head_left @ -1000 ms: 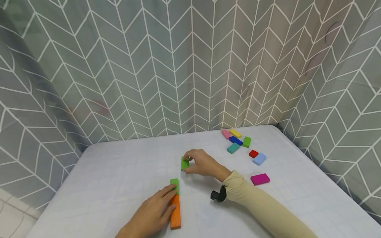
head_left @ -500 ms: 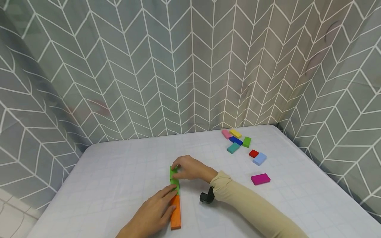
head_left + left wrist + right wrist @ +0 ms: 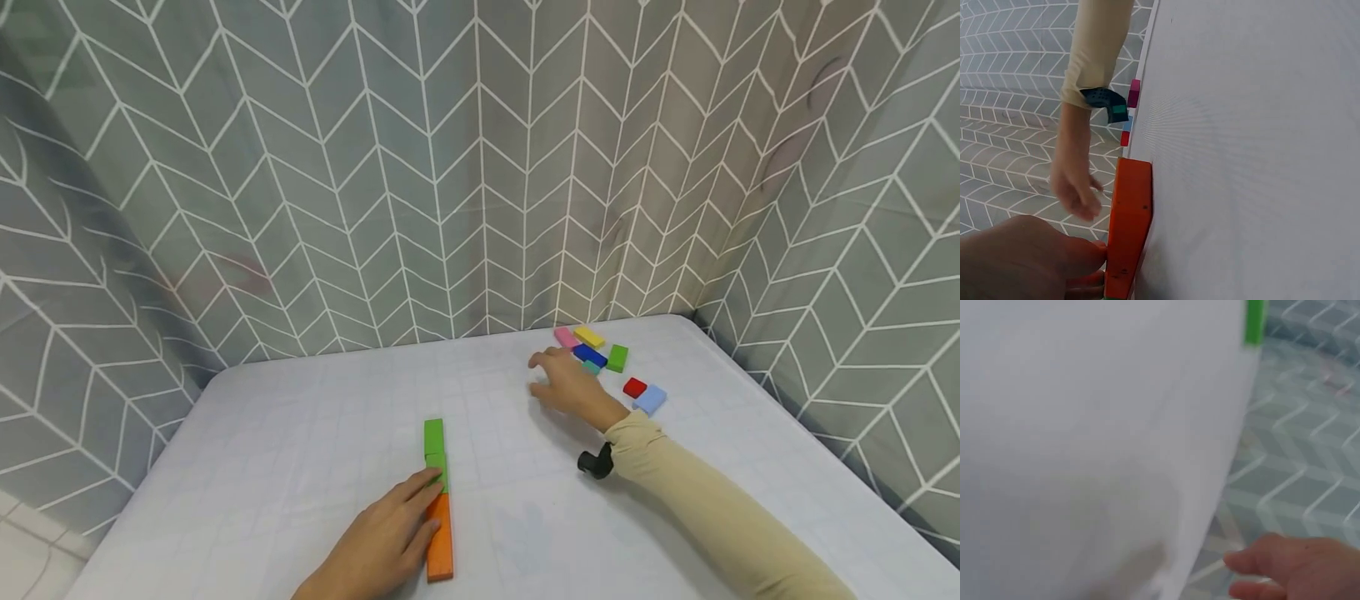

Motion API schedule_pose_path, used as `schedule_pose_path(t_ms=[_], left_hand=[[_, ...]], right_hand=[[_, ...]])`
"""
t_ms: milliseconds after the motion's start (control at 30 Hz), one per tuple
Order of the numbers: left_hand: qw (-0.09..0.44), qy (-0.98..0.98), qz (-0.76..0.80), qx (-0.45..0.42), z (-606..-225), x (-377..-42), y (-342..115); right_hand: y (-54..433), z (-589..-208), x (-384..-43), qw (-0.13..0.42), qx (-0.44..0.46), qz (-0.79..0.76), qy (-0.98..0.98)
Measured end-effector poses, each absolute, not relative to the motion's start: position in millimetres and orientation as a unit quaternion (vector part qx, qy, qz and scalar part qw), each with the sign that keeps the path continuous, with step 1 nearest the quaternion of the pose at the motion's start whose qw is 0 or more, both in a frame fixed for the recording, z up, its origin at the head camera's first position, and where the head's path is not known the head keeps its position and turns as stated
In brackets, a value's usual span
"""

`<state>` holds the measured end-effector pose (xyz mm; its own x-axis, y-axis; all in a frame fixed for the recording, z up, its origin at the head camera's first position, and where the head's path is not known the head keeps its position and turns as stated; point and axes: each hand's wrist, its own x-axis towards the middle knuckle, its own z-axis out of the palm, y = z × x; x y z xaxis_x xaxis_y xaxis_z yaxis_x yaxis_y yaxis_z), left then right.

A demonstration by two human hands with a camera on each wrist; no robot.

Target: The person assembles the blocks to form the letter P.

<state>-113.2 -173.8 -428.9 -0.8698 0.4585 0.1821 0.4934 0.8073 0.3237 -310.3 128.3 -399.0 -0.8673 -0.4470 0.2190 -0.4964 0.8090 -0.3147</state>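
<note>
An orange block (image 3: 441, 550) and two green blocks (image 3: 433, 437) form a line end to end on the white table. My left hand (image 3: 378, 533) rests against the line, its fingertips on the nearer green block (image 3: 437, 463) and its thumb at the orange block's side. In the left wrist view the thumb touches the orange block (image 3: 1130, 212). My right hand (image 3: 573, 387) hovers near the loose blocks at the back right, thumb and fingers parted, holding nothing. It partly covers a teal block (image 3: 592, 367) beside a dark blue block (image 3: 590, 356).
Pink (image 3: 566, 337), yellow (image 3: 589, 336) and green (image 3: 617, 358) blocks lie around the dark blue one. Nearer are a small red block (image 3: 634, 387) and a light blue block (image 3: 649, 400). A magenta block (image 3: 1134, 94) shows in the left wrist view. A patterned curtain (image 3: 465, 167) stands behind the table.
My right hand has set a green block at the far end of the line, let go, and moved right and back to the loose blocks. The left hand has stayed on the line.
</note>
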Motion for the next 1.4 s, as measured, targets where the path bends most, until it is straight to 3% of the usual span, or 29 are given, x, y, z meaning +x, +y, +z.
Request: schedule_pose_path(t_ms=[100,233,367,533,967,1400], left_hand=[[0.044,-0.95,-0.184,-0.247,-428,-113,-175],[0.038,-0.95,-0.188,-0.247,-428,-113,-175],[0.032,-0.95,-0.191,-0.245,-428,-112,-174],[0.038,-0.95,-0.187,-0.246,-428,-112,-176],[0.042,-0.952,-0.177,-0.248,-425,-111,-175],[0.043,-0.952,-0.174,-0.25,-426,-112,-174]], right_hand=[[154,-404,-316,0.086,0.185,0.118,-0.972],[172,-409,-315,0.059,0.149,0.104,-0.982],[176,-410,-311,0.019,0.163,0.172,-0.971],[169,-411,-312,0.015,0.182,0.25,-0.951],[46,-395,-304,0.042,0.326,0.346,-0.879],[-8,-408,-311,-0.035,0.393,0.294,-0.87]])
